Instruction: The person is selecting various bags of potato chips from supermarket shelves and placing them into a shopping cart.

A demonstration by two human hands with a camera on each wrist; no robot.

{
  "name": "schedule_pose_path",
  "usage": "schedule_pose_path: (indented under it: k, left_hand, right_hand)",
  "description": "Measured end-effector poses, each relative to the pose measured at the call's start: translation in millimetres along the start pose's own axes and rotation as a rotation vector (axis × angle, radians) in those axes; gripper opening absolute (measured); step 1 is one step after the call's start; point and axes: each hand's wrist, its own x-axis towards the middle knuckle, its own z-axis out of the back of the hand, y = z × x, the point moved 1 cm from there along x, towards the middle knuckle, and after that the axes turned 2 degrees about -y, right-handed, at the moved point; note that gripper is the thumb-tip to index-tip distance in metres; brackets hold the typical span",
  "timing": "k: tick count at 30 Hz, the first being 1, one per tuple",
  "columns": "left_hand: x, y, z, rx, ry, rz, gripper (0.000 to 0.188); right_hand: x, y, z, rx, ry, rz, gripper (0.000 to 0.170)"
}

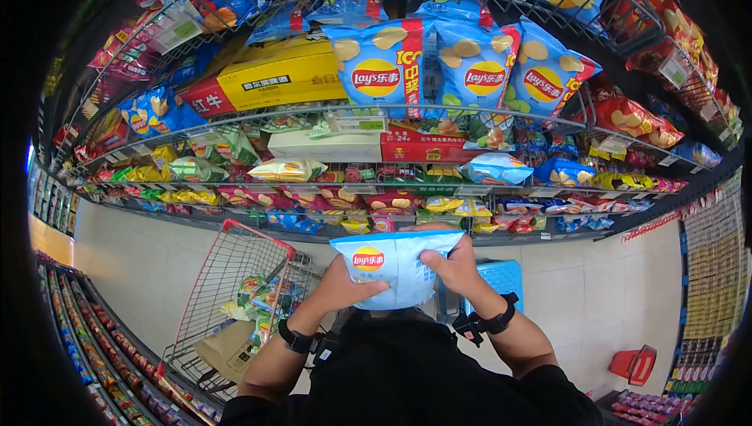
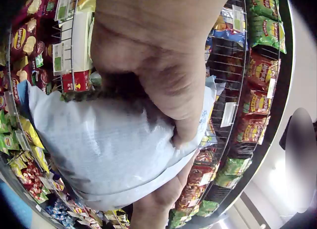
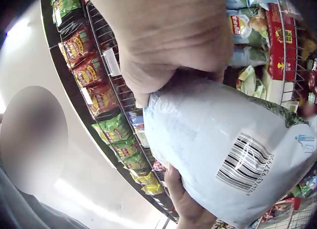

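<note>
In the head view a light blue bag of Lay's potato chips [image 1: 403,281] is held up in front of the chest. My left hand [image 1: 342,286] grips its left side, the thumb lying across the front. At the opposite side my right hand [image 1: 454,268] holds it with the thumb near the upper right corner. Most of the other fingers are hidden behind the bag. The right wrist view shows a black barcode [image 3: 245,162] on the bag's pale surface. From the left wrist, the bag [image 2: 114,145] looks full and puffed, with both hands on it.
Wire shelves [image 1: 282,112] packed with chip bags and boxes, including a yellow carton [image 1: 282,73], stand ahead. A shopping cart [image 1: 223,293] holding several bags is at the left. A blue basket [image 1: 501,281] stands right of the body; a red object [image 1: 633,365] lies on the floor.
</note>
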Motion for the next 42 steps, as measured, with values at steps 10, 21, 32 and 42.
schedule_pose_path:
  k: [10,21,32,42]
  left_hand:
    - [32.7,27.8,-1.3,-0.379,-0.286,0.143,0.058]
    - [35.8,39.6,-4.9,-0.233,-0.147,0.288,0.069]
    - [36.7,37.6,-3.4,-0.245,-0.161,0.284,0.068]
    - [47.7,30.5,-13.6,0.096,-0.184,0.033,0.071]
  right_hand:
    - [-6.5,-47.3,-7.7,0.135,0.023,-0.369,0.064]
    - [-3.2,-61.7,-1.4,0.336,-0.129,-0.555,0.060]
    - [-0.9,-57.9,2.1,0.337,-0.117,-0.545,0.066]
    - [8.7,-53.1,-3.6,-0.260,-0.206,-0.132,0.079]
